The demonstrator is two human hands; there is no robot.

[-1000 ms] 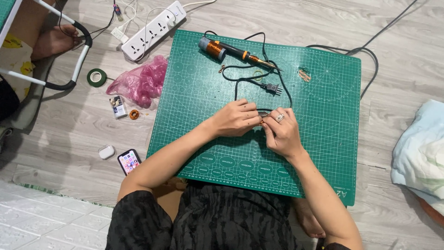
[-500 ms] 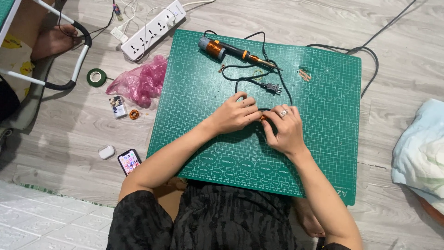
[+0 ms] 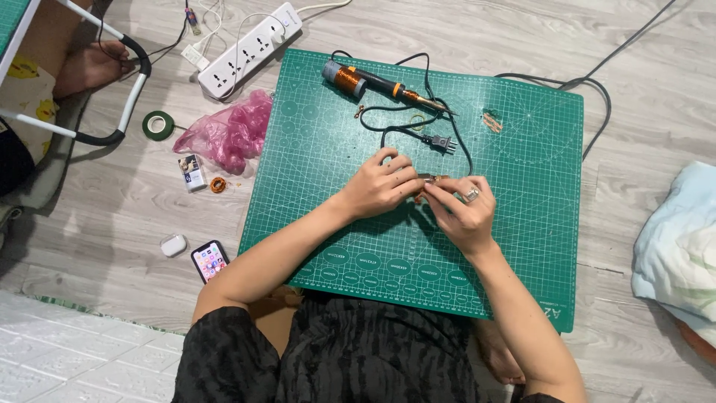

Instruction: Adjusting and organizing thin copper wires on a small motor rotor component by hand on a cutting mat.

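Note:
Both my hands meet over the middle of a green cutting mat (image 3: 522, 246) on the floor. My left hand (image 3: 379, 185) and my right hand (image 3: 464, 210), which wears a ring, pinch a small thin metallic piece (image 3: 431, 178) between their fingertips. What the piece is stays too small to tell. Just beyond my hands lies a soldering iron (image 3: 377, 82) with an orange and black handle; its black cord loops down to an unplugged plug (image 3: 440, 142).
Off the mat's left side lie a white power strip (image 3: 250, 48), a pink plastic bag (image 3: 227, 134), a green tape roll (image 3: 157, 125), a small box, a white earbud case (image 3: 173, 245) and a phone (image 3: 209, 260). A light blue cloth (image 3: 679, 246) lies at right. Another person's foot (image 3: 93, 66) rests top left.
My hands shifted slightly on the mat and kept working the small piece between the fingertips. Nothing else moved.

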